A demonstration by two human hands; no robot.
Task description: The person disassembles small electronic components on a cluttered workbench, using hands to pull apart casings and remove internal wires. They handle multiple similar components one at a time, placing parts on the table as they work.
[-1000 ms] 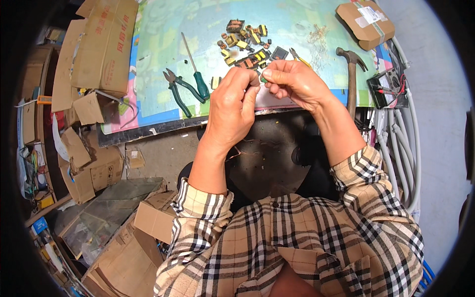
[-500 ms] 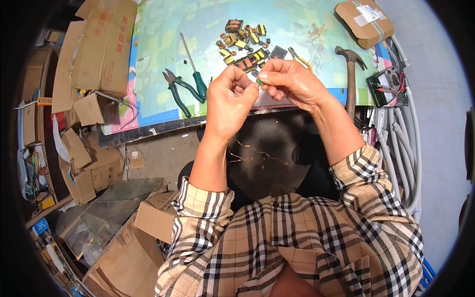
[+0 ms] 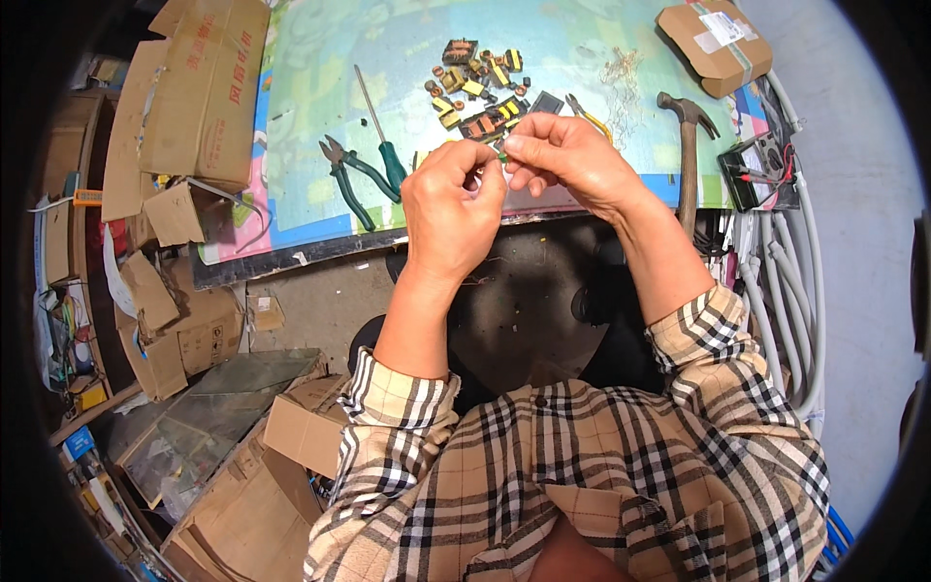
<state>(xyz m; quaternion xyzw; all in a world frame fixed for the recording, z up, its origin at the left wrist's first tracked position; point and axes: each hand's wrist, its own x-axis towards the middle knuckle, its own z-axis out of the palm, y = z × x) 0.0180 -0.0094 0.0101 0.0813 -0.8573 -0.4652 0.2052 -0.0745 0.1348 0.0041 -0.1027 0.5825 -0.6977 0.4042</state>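
Observation:
Over the table's near edge, my left hand (image 3: 451,209) and my right hand (image 3: 582,167) meet with fingertips pinched. A small green piece (image 3: 502,156) shows between them, at the right thumb and fingers; its kind is too small to tell. Whatever the left fingers pinch is hidden. Just beyond lies a pile of small wound coils and transformers (image 3: 475,82), yellow, black and copper-coloured. Left of my left hand are cutting pliers (image 3: 359,175) with dark green handles and a screwdriver (image 3: 390,160). Yellow-handled pliers (image 3: 587,112) lie behind my right hand.
A hammer (image 3: 688,145) and a multimeter (image 3: 761,165) with red leads lie at the right. Thin wire scraps (image 3: 621,78) are scattered near a small cardboard box (image 3: 722,48). A large cardboard box (image 3: 208,92) stands at the left. Grey pipes (image 3: 790,291) are beside the table.
My left hand has shifted slightly, its fingers turned nearer the right fingertips. The copper wire strands that showed below it are now mostly out of sight.

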